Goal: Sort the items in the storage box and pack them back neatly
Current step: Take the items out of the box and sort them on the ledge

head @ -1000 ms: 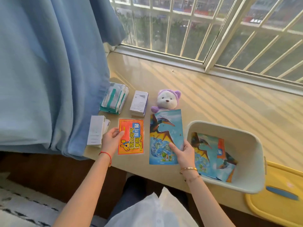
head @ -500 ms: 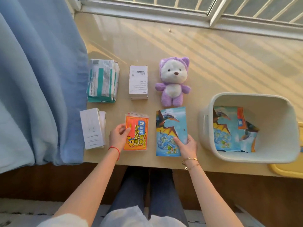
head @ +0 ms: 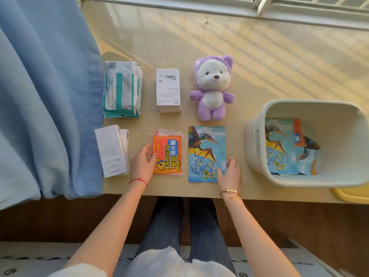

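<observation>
Head view: on the desk [head: 259, 66] the sorted things lie in rows, with the storage box [head: 257, 156] at the right holding a few packets. The left hand [head: 142, 165] rests with relaxed, open fingers against the edge of the orange warmer packets [head: 167, 154]. The right hand [head: 229, 172] lies lightly curved on the corner of the dinosaur packet [head: 206, 153] (whether it pinches, I cannot tell). To square each pile well, nudge the edges flush, pressing flat rather than lifting.

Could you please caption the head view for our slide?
Both hands straighten sorted packets beside the storage box.
</observation>
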Motion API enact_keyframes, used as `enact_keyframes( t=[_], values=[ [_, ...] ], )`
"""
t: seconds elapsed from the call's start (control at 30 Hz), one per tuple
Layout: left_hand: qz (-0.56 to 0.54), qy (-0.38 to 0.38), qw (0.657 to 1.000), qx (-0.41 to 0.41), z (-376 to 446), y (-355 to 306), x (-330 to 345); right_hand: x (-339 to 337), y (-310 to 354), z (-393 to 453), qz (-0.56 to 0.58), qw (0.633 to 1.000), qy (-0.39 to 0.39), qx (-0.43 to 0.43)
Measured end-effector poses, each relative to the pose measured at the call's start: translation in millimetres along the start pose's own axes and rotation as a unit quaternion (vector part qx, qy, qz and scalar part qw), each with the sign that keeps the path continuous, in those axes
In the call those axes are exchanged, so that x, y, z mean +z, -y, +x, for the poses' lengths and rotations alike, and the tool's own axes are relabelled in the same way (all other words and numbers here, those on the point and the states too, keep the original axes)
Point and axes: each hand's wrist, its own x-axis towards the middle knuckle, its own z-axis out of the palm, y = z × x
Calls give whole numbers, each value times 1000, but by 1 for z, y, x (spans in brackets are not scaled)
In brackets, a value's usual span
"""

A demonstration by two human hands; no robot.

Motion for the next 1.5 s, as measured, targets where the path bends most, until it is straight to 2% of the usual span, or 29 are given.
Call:
enact_keyframes(
  t=[0.13, 0.23, 0.33, 0.57, 0.7, 0.9, 1.03, 1.2, 1.37, 1.5],
  values=[
    [80, -26, 995, 58, -22, -14, -23, -25, 6, -23, -23, 995, -39, -86],
    [122, -45, 985, 117, -45, -33, -37, -57, 12, -44, -30, 977, -93, -188],
    [143, -57, 974, 169, -69, -56, -44, -92, 8, -55, -28, 961, -129, -243],
    [180, -69, 946, 260, -113, -122, -13, -179, -40, -36, -21, 949, -174, -263],
    [161, -94, 939, 290, -131, -171, 37, -224, -92, 1, -24, 956, -158, -244],
    [94, -116, 956, 252, -141, -234, 136, -273, -160, 77, -23, 969, -86, -229],
    [96, -104, 966, 219, -138, -261, 194, -284, -182, 122, -46, 974, -30, -218],
    [111, -85, 978, 155, -115, -275, 248, -276, -187, 173, -49, 977, 36, -205],
    [138, -71, 984, 88, -89, -275, 286, -257, -179, 213, -37, 984, 93, -150],
    [168, -50, 984, 30, -69, -270, 310, -234, -176, 240, -15, 986, 111, -122]
  ],
)
